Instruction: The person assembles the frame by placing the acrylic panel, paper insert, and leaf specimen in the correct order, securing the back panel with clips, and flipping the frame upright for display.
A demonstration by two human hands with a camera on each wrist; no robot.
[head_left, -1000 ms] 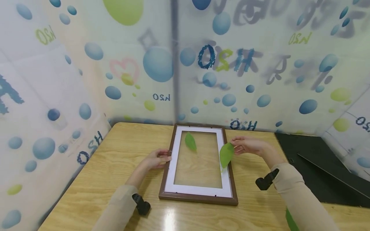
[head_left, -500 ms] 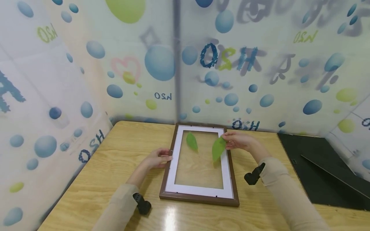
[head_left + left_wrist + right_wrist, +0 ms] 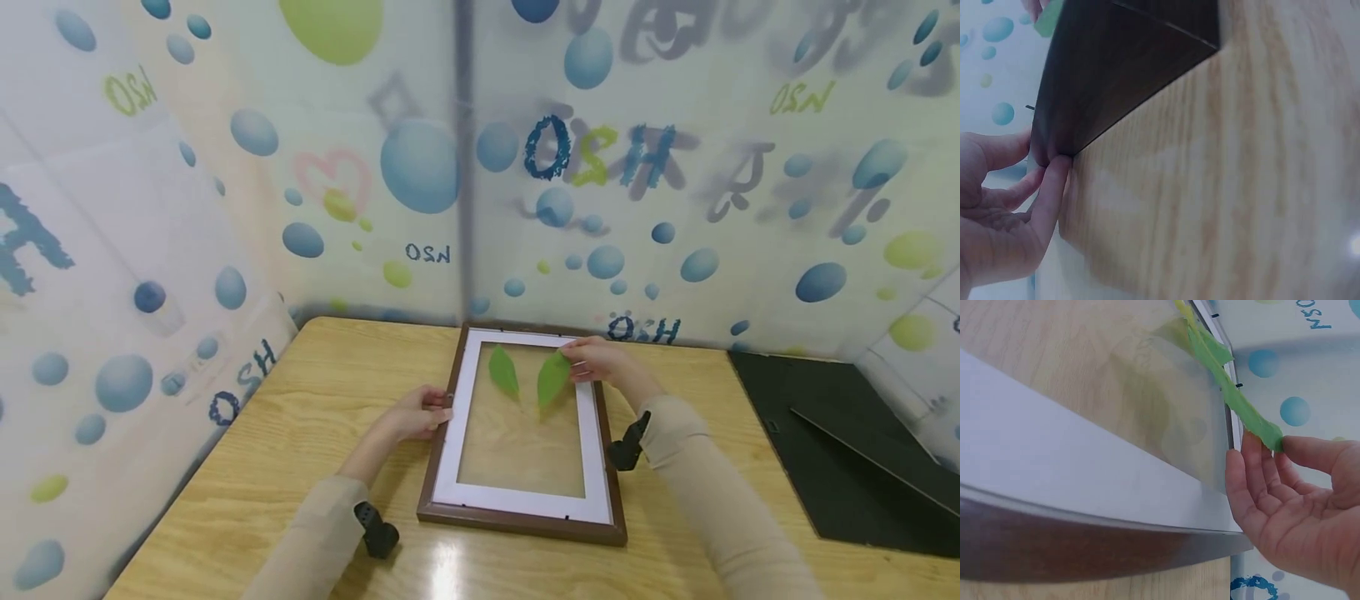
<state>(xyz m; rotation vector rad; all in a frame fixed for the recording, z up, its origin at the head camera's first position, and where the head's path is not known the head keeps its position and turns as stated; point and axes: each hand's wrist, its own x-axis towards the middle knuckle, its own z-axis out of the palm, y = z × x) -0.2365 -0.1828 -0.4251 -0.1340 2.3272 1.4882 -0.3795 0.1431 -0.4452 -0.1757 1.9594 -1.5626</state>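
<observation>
A brown picture frame (image 3: 522, 531) with a white mat (image 3: 525, 498) lies on the table, a clear pane in its middle. My left hand (image 3: 415, 414) holds its left side, thumb over the top edge and fingers against the outer wall, as the left wrist view shows. With thumb and fingertips my right hand (image 3: 603, 364) pinches one end of a green leaf (image 3: 553, 379). That leaf hangs tilted over the pane's upper right; in the right wrist view the pinched leaf (image 3: 1235, 394) is seen edge-on above its reflection. Another green leaf (image 3: 503, 372) lies on the pane's upper left.
To the right lies a black backing board (image 3: 832, 467) with a raised flap. A patterned curtain (image 3: 360, 275) rises directly behind the wooden table (image 3: 300, 467) and along its left side. Small dark tabs stick out along the frame's inner edge.
My right hand has carried its leaf leftward, from over the frame's right side to over the pane, near the other leaf. The left hand keeps its hold on the frame.
</observation>
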